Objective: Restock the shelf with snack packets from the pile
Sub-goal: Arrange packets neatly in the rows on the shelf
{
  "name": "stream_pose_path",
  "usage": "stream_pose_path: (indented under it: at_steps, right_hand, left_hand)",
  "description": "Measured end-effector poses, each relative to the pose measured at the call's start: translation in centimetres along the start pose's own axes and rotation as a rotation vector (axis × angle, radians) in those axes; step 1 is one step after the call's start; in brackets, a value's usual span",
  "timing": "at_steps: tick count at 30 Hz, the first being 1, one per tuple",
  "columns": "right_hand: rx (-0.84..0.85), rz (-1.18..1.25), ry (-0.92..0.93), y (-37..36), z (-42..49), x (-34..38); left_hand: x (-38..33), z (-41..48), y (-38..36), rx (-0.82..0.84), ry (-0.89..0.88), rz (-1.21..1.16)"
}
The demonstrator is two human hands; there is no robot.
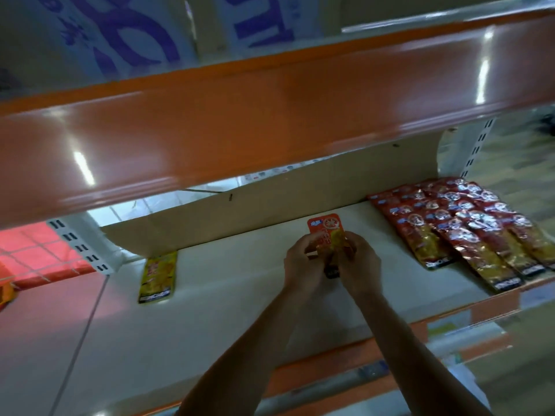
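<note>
An orange snack packet (pixel 325 228) sits in the middle of the cream shelf board (pixel 228 283), held from both sides. My left hand (pixel 303 262) grips its left edge and my right hand (pixel 357 262) grips its right edge, fingers curled round it. The packet's lower part is hidden behind my fingers. A pile of red and gold snack packets (pixel 468 229) lies overlapping at the right end of the same shelf. One yellow packet (pixel 157 277) lies flat alone at the left.
A glossy orange shelf front (pixel 270 115) hangs low overhead, above the shelf opening. A cardboard strip (pixel 240 214) backs the shelf. Slotted white uprights (pixel 81 244) stand at both ends. The shelf's orange front lip (pixel 345 355) carries price labels. The picture is blurred.
</note>
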State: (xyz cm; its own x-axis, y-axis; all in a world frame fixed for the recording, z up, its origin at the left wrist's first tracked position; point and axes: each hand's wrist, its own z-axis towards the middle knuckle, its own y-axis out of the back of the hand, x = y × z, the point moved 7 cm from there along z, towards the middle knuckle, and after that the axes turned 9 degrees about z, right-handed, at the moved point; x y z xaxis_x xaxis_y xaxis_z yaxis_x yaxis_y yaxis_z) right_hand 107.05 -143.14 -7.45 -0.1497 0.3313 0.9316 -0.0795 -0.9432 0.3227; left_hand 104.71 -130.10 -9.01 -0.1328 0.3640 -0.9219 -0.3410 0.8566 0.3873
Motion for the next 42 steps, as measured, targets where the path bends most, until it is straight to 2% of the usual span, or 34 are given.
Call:
stream_pose_path:
  at_steps: [6, 9, 13, 16, 25, 31, 37, 42]
  right_hand:
    - [-0.007, -0.139, 0.172, 7.4, 4.0, -1.3]
    - [-0.047, -0.225, 0.215, 11.0, 5.7, -2.3]
    - [-0.128, -0.292, 0.214, 14.8, 7.0, -4.1]
    - [-0.126, -0.336, 0.173, 16.2, 7.6, -5.8]
    - [-0.063, -0.304, 0.062, 16.9, 8.1, -7.9]
    - [-0.06, -0.311, 0.052, 16.9, 8.1, -8.0]
    - [-0.068, -0.276, 0.103, 16.3, 7.5, -6.9]
    - [0.01, -0.249, 0.182, 13.2, 6.1, -4.9]
  left_hand:
    - [-1.3, 0.4, -7.2, -0.038, 0.169, -0.141]
    - [-2.1, 0.1, -10.5, 0.005, 0.215, -0.184]
    - [-3.5, -0.1, -13.3, 0.027, 0.15, -0.043]
    - [-4.2, -0.3, -15.2, 0.046, 0.115, 0.073]
    - [-6.7, -0.9, -17.4, 0.017, -0.037, 0.396]
    - [-7.2, -1.0, -17.5, 0.006, -0.075, 0.466]
    - [-7.3, -1.1, -17.2, -0.001, -0.127, 0.523]
    - [-6.7, -0.6, -14.6, -0.05, -0.097, 0.588]
